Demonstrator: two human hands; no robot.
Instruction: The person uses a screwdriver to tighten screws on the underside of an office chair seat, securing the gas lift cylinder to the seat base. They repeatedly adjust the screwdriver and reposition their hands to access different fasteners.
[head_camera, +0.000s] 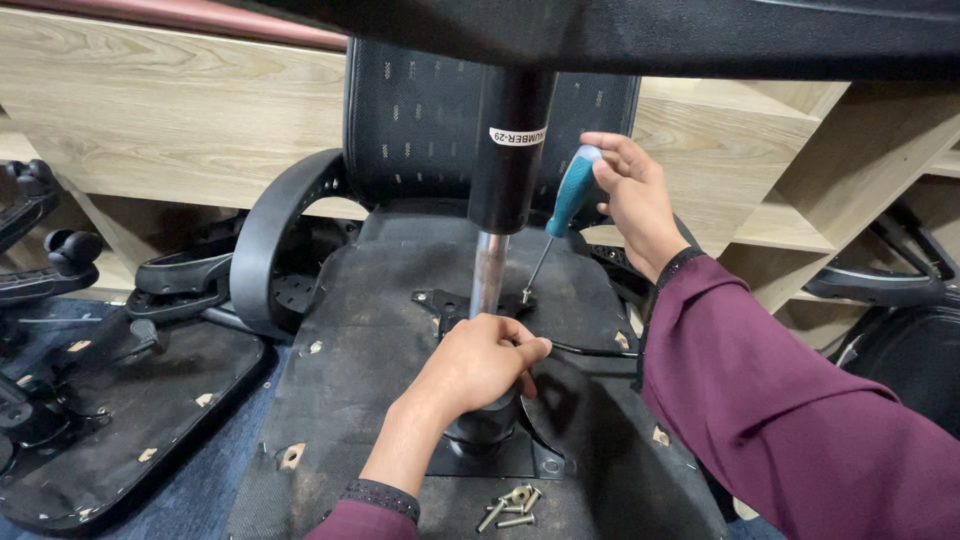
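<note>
Your left hand (478, 362) curls shut around the gas-lift column (487, 275) at frame centre. Your right hand (630, 195), upper right, clasps the teal screwdriver (566, 205), tip on the mounting plate (452, 302).

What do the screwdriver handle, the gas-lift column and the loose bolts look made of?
Screwdriver handle: likely matte teal plastic or rubber, paler cap. Gas-lift column: bright reflective shaft, probably polished steel, below a satin black sleeve. Loose bolts: dull yellowish metal, perhaps zinc-plated.
</note>
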